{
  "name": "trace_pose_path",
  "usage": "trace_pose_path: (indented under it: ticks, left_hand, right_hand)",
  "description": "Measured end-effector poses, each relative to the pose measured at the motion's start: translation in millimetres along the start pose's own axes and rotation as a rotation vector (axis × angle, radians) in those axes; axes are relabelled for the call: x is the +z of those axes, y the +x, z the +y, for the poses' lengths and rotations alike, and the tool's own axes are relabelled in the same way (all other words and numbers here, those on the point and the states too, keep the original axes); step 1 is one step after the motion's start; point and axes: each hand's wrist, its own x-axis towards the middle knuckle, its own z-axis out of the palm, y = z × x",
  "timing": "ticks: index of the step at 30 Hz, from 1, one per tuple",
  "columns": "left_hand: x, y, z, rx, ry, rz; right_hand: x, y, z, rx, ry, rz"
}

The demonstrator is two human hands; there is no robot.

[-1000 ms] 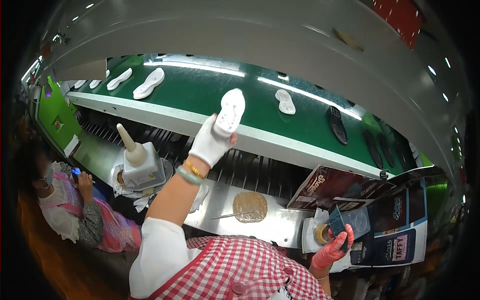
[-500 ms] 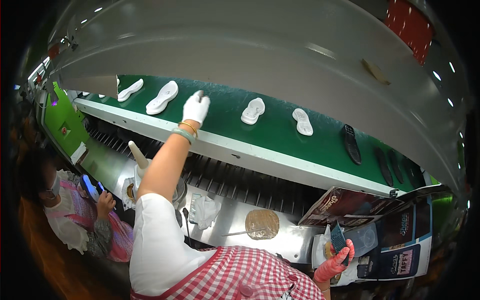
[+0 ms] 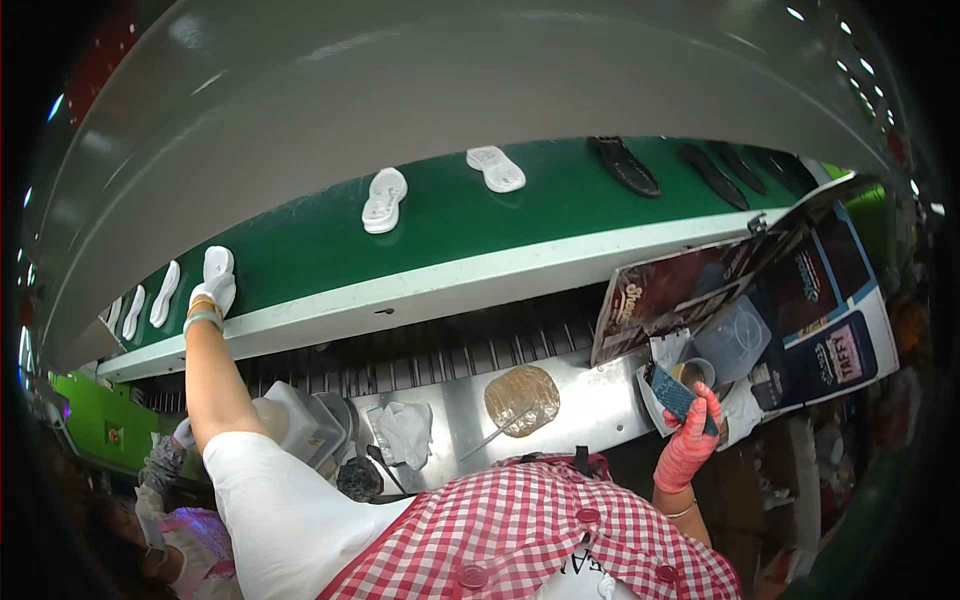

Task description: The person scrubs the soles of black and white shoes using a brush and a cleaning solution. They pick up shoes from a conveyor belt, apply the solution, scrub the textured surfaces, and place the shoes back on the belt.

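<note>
My left hand [image 3: 215, 292], in a white glove, reaches far to the left and grips the near end of a white shoe sole [image 3: 218, 262] lying on the green conveyor belt [image 3: 300, 245]. In my right hand [image 3: 690, 440], wrapped in a red-pink glove, is a flat teal piece with a rough-looking face [image 3: 672, 390], perhaps a brush. It is held over the work ledge, beside a small cup [image 3: 693, 374]. Other white soles lie on the belt, one of them a white sole [image 3: 384, 200] at its middle. A black sole [image 3: 625, 166] lies farther right.
Above the belt curves a big grey hood [image 3: 450, 90]. On the metal ledge [image 3: 590, 400] are a brown round pad [image 3: 522, 400] with a thin stick and a white cloth [image 3: 405, 433]. Printed cardboard [image 3: 680, 290] stands at the right. A co-worker [image 3: 185, 540] is at lower left.
My left hand has moved left along the belt and closed on a white sole. The view has swung left. My right hand still holds the teal piece.
</note>
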Motion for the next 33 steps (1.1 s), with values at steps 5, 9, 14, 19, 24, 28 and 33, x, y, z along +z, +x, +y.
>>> trace_pose_path:
  ticks: [5,9,14,19,24,28,33]
  left_hand:
    - [19.7,-69.0,22.6,0.156,-0.745,-0.304]
    - [34.9,-156.5,15.8,0.31,-1.018,-0.685]
    - [119.8,-336.2,-19.5,0.274,-1.427,-1.163]
    - [203.8,-456.3,-56.3,-0.017,-1.249,-1.402]
    - [219.0,-544.0,-25.3,-0.138,-1.195,-1.773]
    - [243.6,-547.8,-54.2,-0.46,-1.123,-1.811]
    - [250.1,-572.5,-32.7,-0.453,-1.08,-1.697]
  right_hand:
    - [-19.9,19.0,-0.4,0.067,0.014,0.019]
    - [-54.8,49.0,10.6,0.097,0.004,0.042]
    - [-110.9,88.1,46.2,0.192,-0.115,0.072]
    - [-151.5,114.0,95.4,0.227,-0.337,-0.038]
    - [-168.3,137.0,139.8,0.251,-0.503,-0.119]
    - [-171.4,147.4,151.7,0.225,-0.546,-0.186]
    - [-167.3,152.6,148.9,0.271,-0.423,-0.189]
